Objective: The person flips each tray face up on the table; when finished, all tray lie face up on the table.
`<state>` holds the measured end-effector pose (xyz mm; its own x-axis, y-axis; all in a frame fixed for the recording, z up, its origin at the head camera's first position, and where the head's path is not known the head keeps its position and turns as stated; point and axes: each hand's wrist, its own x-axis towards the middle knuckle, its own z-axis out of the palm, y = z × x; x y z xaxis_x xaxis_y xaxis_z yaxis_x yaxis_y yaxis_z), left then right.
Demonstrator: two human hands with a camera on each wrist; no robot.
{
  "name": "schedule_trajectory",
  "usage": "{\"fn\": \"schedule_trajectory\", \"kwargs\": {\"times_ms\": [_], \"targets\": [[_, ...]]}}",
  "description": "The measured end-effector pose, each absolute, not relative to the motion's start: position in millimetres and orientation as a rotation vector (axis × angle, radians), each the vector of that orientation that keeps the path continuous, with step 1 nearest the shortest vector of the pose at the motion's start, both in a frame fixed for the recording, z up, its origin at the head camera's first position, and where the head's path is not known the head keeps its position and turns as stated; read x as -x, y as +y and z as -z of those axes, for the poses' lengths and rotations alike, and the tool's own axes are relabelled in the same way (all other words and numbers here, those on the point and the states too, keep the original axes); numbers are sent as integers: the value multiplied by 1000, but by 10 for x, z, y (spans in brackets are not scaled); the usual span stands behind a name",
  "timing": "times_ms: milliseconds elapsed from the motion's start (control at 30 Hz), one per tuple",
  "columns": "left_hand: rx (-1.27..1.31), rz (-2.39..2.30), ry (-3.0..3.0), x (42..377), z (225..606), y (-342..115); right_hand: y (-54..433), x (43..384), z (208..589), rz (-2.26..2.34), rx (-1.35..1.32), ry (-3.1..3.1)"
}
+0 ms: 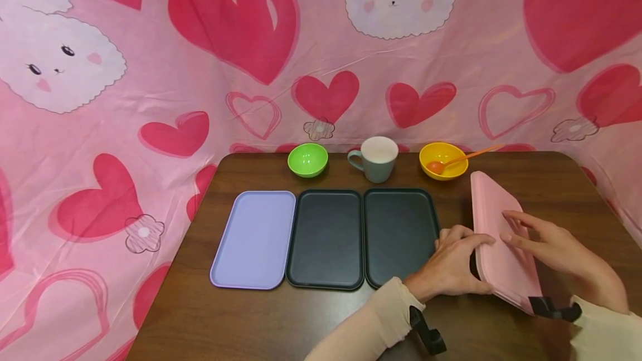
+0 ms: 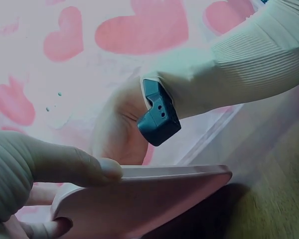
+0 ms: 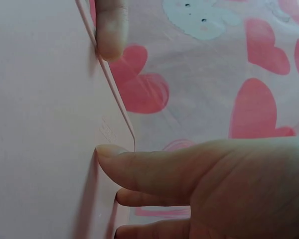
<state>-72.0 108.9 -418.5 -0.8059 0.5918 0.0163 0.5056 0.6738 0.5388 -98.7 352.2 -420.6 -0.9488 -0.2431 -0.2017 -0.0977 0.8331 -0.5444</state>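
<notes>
A pink tray stands tilted on edge at the right of the table, its underside toward the right. My left hand grips its left rim, thumb on one side and fingers on the other; the left wrist view shows that thumb over the rim. Against the tray's underside rest the extended fingertips of my right hand. In the right wrist view, the thumb and fingers touch the pink surface. Just left of my left hand lies a dark tray.
Beside that tray lie another dark tray and a lavender tray, in one row. Behind them stand a green bowl, a blue-grey mug and a yellow bowl holding an orange spoon. A heart-patterned cloth hangs behind.
</notes>
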Motion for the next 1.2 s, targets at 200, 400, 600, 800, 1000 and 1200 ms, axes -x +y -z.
{"fn": "schedule_trajectory", "kwargs": {"times_ms": [200,400,600,800,1000,1200], "targets": [[-929,-817,2732,691,4140,1075,3513,958,4175,823,296,2760],[-953,-830,2716,671,4092,1060,3496,931,4147,859,311,2783],[-988,-847,2703,647,4047,1047,3479,916,4094,871,318,2836],[-1032,-856,2697,633,4014,1035,3452,867,4035,947,335,2842],[-1093,-846,2713,615,3984,1029,3439,825,3988,987,352,2838],[-1113,-856,2689,585,3949,1026,3430,777,3928,1019,423,2858]]}}
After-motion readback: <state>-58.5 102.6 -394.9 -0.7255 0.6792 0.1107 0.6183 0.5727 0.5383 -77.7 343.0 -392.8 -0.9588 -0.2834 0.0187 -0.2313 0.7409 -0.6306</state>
